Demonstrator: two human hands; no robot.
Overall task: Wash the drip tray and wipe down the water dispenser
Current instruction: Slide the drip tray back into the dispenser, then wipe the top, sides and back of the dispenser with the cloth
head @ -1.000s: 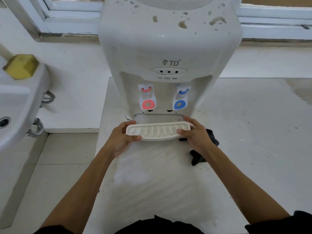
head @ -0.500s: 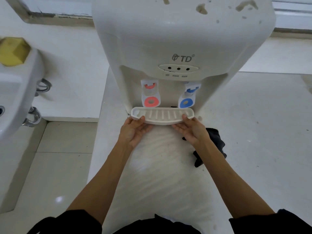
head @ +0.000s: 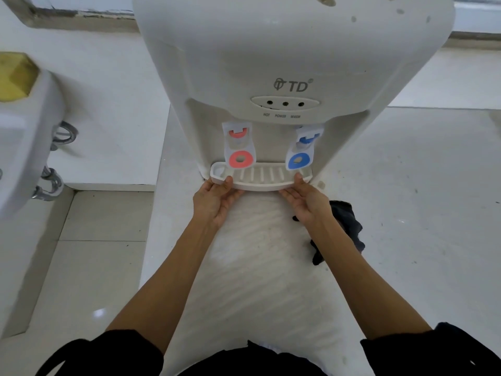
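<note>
white counter, sink far left | drip tray now seated under dispenser | left hand, right hand press it, fingers straight

The top of the water dispenser is running past the upper edge of your view. Your right hand is hiding part of the dark cloth, and the left edge is cropping the sink.

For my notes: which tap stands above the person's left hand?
The red tap, marked hot, over the left hand; the blue tap is over the right.
</note>
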